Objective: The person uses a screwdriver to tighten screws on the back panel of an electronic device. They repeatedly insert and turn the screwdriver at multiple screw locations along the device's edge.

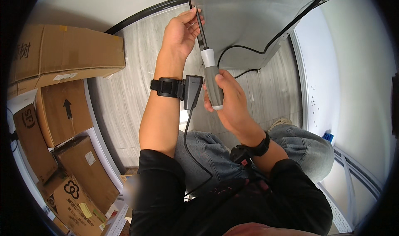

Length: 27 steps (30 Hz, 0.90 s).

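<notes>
My right hand [230, 101] grips the grey and white handle of a screwdriver [212, 80]. Its dark shaft points up to the left edge of a grey metal panel [249, 19]. My left hand [181, 30] is raised to that edge, with its fingers pinched around the shaft near the tip. A black strap with a small black device [192, 90] sits on my left wrist, and a cable hangs from it. On my right wrist is a black band. I am seated, in blue jeans [299, 144].
Several brown cardboard boxes [66, 53] are stacked at the left. A black cable [282, 32] runs across the metal panel. The floor [120, 98] is pale wood grain. A white surface with a small blue object [328, 136] lies to the right.
</notes>
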Tool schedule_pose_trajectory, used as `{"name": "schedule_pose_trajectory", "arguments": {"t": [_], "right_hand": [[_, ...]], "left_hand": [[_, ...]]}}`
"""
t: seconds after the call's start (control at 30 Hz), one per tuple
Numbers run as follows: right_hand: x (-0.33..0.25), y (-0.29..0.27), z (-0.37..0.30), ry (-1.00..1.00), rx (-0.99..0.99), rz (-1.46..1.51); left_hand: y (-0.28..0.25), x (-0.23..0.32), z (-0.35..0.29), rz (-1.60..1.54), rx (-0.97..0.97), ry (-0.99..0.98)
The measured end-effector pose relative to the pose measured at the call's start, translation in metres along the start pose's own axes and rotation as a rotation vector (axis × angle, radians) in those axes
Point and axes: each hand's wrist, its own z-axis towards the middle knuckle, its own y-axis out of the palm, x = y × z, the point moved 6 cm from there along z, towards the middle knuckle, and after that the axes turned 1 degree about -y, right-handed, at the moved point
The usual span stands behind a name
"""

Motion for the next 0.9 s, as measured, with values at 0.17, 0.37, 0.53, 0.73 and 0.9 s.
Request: {"name": "schedule_pose_trajectory", "arguments": {"t": [0.17,0.37,0.53,0.73,0.9], "right_hand": [[0.0,0.002,0.001,0.068,-0.037,0.048],[-0.002,-0.004,0.004,0.175,-0.163,0.276],[0.003,-0.008,0.004,0.102,0.102,0.098],[0.012,-0.011,0.006,0.156,0.119,0.205],[0.002,-0.008,0.005,0.194,0.034,0.293]], "left_hand": [[-0.003,0.0,0.001,-0.013,-0.046,-0.02],[-0.005,0.003,-0.001,0.07,-0.169,-0.036],[-0.001,0.005,-0.006,0.143,-0.211,0.017],[0.0,0.006,-0.007,0.169,-0.215,0.025],[0.0,0.006,-0.008,0.247,-0.252,0.066]]}}
